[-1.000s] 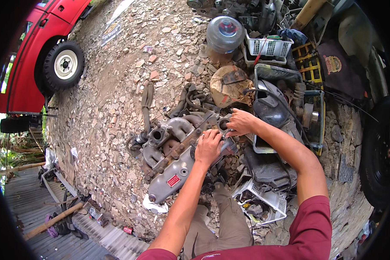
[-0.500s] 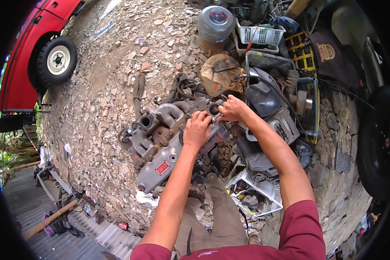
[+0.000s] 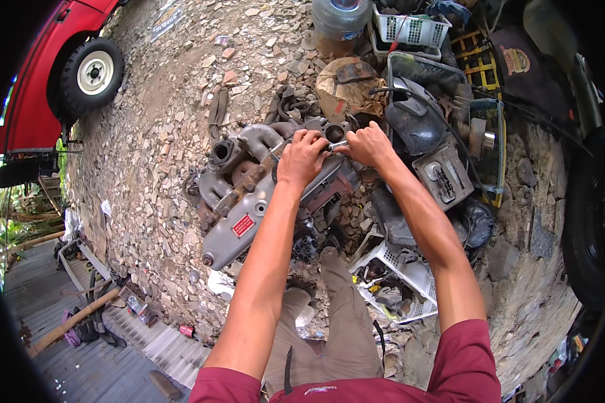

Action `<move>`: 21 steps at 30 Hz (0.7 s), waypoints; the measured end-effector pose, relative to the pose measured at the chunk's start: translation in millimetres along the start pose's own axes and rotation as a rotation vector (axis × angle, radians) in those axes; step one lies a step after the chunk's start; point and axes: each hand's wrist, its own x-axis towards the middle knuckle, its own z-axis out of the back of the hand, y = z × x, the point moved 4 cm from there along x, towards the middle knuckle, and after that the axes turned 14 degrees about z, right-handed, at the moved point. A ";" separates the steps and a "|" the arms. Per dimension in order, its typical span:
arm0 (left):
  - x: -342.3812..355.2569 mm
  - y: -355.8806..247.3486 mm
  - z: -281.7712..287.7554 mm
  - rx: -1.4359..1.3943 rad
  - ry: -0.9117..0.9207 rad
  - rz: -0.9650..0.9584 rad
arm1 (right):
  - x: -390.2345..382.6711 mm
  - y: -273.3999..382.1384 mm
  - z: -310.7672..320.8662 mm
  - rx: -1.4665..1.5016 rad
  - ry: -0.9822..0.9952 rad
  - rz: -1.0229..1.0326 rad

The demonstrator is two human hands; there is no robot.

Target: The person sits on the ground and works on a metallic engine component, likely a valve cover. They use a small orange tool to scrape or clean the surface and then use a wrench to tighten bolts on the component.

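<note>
A grey engine with a red label on its long cover and a curved-pipe manifold along its far side lies on the stony ground in front of me. At the engine's right end, my right hand is closed around the handle of a shiny metal wrench. My left hand has its fingers bent over the wrench's other end, pressing it against the engine. Whatever the wrench's head sits on is hidden under the left fingers. A round port opening shows just beyond the hands.
Beyond the engine stand a worn round carton and a large water jug. Crates of parts line the right side, with a white basket nearer my legs. A red vehicle is at far left, corrugated sheeting at lower left.
The whole view has shifted, so the engine sits higher in the picture. My right hand has swung the wrench handle slightly right and toward me, while the left stays over its other end.
</note>
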 end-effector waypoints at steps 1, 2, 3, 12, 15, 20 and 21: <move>0.1 1.1 -0.1 -0.006 0.006 0.001 | -1.9 4.1 0.7 0.026 0.009 -0.022; -0.1 2.0 -0.8 -0.004 0.007 -0.004 | -4.6 6.9 0.7 0.047 -0.001 -0.058; -0.3 3.2 -1.6 -0.001 0.007 -0.008 | -6.9 10.0 -1.0 0.069 -0.011 -0.093; 1.6 -5.9 3.2 -0.004 0.039 0.027 | -16.3 3.0 -0.3 0.117 -0.133 -0.021; -0.3 -3.9 3.8 0.007 0.024 0.040 | -10.0 -3.5 13.6 0.134 -0.201 0.085; 0.2 -2.4 -0.2 0.043 0.060 0.019 | 9.0 -18.3 32.6 0.169 -0.114 0.341; -0.3 -2.4 -1.0 0.030 0.073 0.037 | 15.7 -22.1 30.7 0.145 -0.028 0.396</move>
